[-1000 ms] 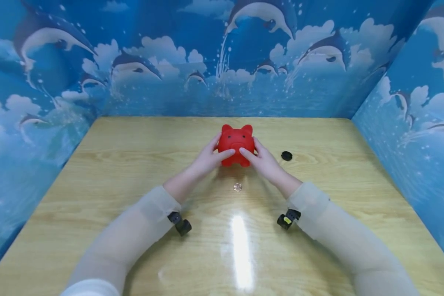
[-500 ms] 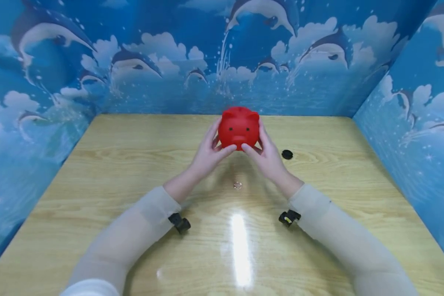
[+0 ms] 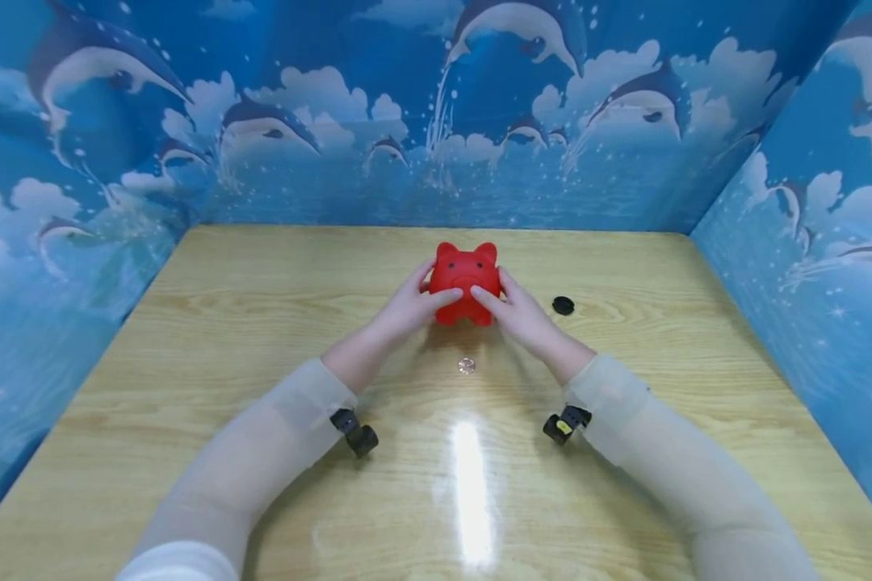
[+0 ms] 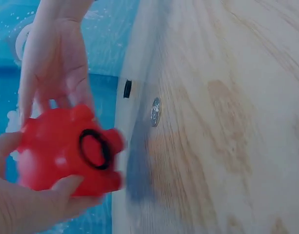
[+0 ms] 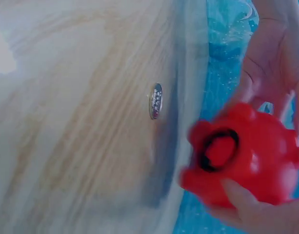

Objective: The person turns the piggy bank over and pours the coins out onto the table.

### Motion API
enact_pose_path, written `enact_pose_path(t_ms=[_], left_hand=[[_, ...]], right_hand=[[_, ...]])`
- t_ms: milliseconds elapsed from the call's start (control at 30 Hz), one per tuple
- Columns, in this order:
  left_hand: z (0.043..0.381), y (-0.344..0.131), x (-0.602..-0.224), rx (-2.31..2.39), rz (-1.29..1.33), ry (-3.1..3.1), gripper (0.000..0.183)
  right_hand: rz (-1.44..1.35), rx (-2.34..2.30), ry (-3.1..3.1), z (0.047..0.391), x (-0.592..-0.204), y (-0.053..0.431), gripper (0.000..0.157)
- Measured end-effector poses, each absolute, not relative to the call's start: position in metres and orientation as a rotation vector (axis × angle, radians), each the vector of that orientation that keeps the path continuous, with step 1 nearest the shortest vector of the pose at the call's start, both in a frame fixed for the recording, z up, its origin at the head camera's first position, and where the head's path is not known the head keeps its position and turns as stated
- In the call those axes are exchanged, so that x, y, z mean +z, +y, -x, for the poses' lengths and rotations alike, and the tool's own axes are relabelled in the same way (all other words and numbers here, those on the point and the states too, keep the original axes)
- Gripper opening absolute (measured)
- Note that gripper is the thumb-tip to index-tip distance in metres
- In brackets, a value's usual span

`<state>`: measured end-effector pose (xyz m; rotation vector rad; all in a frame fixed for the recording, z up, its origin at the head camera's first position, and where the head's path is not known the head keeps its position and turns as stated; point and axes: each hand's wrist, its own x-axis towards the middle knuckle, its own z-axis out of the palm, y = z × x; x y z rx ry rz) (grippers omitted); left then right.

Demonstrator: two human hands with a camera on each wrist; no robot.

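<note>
Both my hands hold a red piggy bank (image 3: 463, 274) at the back middle of the table. My left hand (image 3: 412, 305) grips its left side and my right hand (image 3: 517, 316) the right, thumbs on its front. In the left wrist view a round, black-rimmed opening (image 4: 94, 149) shows on its underside. A small shiny coin-like disc (image 3: 467, 366) lies on the table, nearer to me than the bank. To the right of my right hand rests a black round cap (image 3: 563, 306).
The wood-grain table (image 3: 262, 323) meets a blue dolphin-print backdrop (image 3: 320, 177) behind the bank, and the same print lines both sides. Black wrist cameras sit on both sleeves (image 3: 291, 420).
Half a second ago the piggy bank was higher and tipped so more of its top showed. Both hands have brought it down to about its position of a second ago.
</note>
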<state>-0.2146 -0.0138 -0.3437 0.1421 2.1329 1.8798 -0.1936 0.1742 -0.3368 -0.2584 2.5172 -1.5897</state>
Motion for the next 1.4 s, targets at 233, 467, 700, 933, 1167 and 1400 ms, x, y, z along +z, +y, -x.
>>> enact_pose_path(t_ms=[233, 467, 700, 933, 1167, 1400], left_hand=[[0.209, -0.014, -0.336, 2.152, -0.645, 2.168, 0.08], [0.218, -0.013, -0.339, 1.833, -0.245, 2.215, 0.083], [0.219, -0.011, -0.345, 1.796, -0.162, 2.185, 0.081], [0.211, -0.015, -0.344, 2.208, -0.691, 2.163, 0.082], [0.218, -0.017, -0.34, 1.88, -0.296, 2.222, 0.079], [0.22, -0.017, -0.34, 1.715, -0.158, 2.242, 0.079]], right_hand=[[0.58, -1.883, 2.545, 0.181, -0.314, 0.171, 0.078], [0.281, -1.715, 2.427, 0.199, -0.34, 0.179, 0.078], [0.22, -1.536, 2.476, 0.201, -0.339, 0.179, 0.088], [0.691, -1.817, 2.646, 0.193, -0.334, 0.176, 0.09], [0.38, -1.738, 2.385, 0.198, -0.338, 0.176, 0.079], [0.265, -1.593, 2.392, 0.201, -0.342, 0.177, 0.079]])
